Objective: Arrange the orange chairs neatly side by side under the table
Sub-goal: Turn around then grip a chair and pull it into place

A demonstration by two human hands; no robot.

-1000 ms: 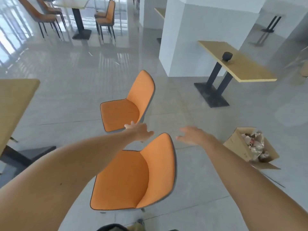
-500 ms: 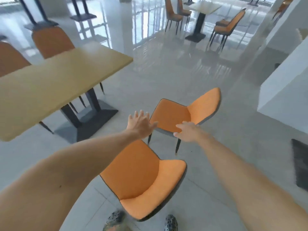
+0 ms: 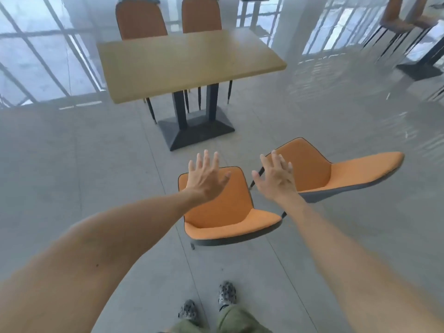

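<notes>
While both arms reach forward from the head view, the left hand (image 3: 206, 177) hovers with fingers spread and straight over the seat of the near orange chair (image 3: 224, 207), and the right hand (image 3: 276, 177), fingers likewise splayed and holding nothing, hangs just beside it in front of the second orange chair (image 3: 336, 173). Both chairs stand on the grey floor (image 3: 72, 176) on the near side of the wooden table (image 3: 187, 63), well apart from it and at different angles, the second lying to the right of the table's black base (image 3: 195, 131). Two more orange chairs (image 3: 141, 20) sit side by side at the table's far edge.
</notes>
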